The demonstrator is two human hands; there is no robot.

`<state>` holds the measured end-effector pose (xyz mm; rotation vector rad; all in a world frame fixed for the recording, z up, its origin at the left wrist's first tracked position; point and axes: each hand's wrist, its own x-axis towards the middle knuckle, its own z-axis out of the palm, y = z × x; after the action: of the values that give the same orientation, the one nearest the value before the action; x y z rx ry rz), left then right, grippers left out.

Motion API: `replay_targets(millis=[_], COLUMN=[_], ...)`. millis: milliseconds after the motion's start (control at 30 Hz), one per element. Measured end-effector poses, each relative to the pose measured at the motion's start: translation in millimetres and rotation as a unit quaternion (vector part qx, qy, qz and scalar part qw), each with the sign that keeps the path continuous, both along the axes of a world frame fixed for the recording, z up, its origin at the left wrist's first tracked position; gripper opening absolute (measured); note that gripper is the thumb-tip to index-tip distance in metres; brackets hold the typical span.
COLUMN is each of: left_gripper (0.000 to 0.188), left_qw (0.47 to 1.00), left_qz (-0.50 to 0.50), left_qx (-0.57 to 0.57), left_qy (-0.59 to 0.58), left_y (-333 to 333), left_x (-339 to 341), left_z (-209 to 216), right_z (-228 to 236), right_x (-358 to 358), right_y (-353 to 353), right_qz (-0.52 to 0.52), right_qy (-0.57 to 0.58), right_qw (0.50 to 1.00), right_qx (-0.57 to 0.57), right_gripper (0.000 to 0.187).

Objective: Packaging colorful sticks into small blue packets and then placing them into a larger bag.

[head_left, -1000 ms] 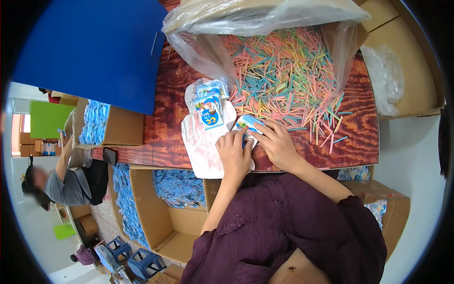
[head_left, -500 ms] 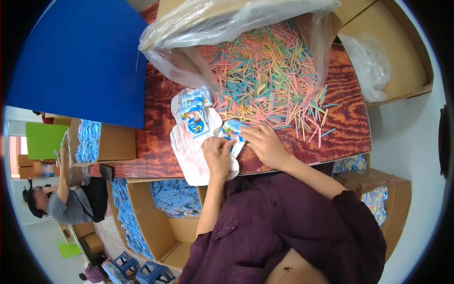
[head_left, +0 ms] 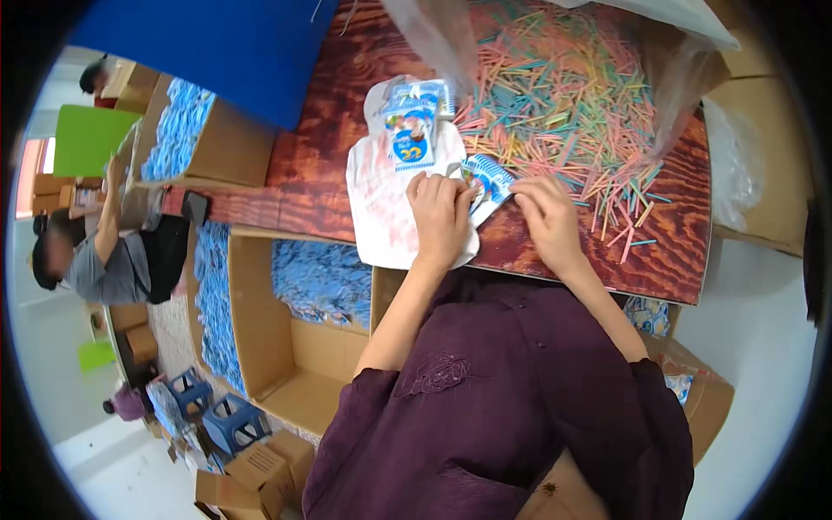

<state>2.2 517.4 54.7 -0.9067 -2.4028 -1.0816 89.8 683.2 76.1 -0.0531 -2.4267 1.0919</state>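
Note:
A small blue-and-white printed packet (head_left: 490,182) lies tilted near the table edge between my two hands. My left hand (head_left: 439,217) has its fingers curled over the packet's left side, partly hiding it. Thumb and fingers of my right hand (head_left: 552,224) pinch its right corner. Under my left hand spreads a white cloth (head_left: 374,204) with pinkish stains. Several more packets (head_left: 410,132) rest on the cloth's far part. Just beyond my hands is a heap of thin pastel sticks (head_left: 555,104) in pink, blue, green and yellow.
Clear plastic sheeting (head_left: 680,113) surrounds the heap. A blue panel (head_left: 208,52) stands at the far left. Boxes of blue packets sit beside the table (head_left: 316,186) and below it, including an open carton (head_left: 264,303). A co-worker in grey (head_left: 121,269) is at the left, near blue stools (head_left: 234,420).
The view has shifted, so the table sits higher and farther right. My right hand has drawn back from over the packet to its right corner; my left hand stays on its left side.

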Motion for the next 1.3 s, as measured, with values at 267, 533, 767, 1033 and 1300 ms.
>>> replay_targets(millis=[267, 533, 767, 1033, 1300], left_gripper=[0.017, 0.03, 0.026, 0.009, 0.005], left_qw=[0.996, 0.996, 0.994, 0.933, 0.954], left_qz=[-0.049, -0.062, -0.066, -0.126, -0.183], left_qx=[-0.028, -0.061, -0.026, 0.088, 0.073], left_qy=[0.069, -0.037, -0.081, -0.324, -0.226], left_y=[2, -20, -19, 13, 31], left_x=[14, 27, 22, 29, 31], left_z=[11, 4, 19, 39, 41], right_z=[-4, -9, 3, 41, 49], right_x=[-38, -31, -14, 10, 10], right_y=[-9, -3, 32, 9, 25], right_qz=[0.068, -0.041, -0.069, 0.007, 0.021], right_qy=[-0.183, -0.124, -0.049, -0.035, -0.106], right_qw=[0.918, 0.943, 0.903, 0.975, 0.952], right_qx=[-0.346, -0.306, -0.422, -0.22, -0.285], right_gripper=[0.017, 0.013, 0.008, 0.012, 0.012])
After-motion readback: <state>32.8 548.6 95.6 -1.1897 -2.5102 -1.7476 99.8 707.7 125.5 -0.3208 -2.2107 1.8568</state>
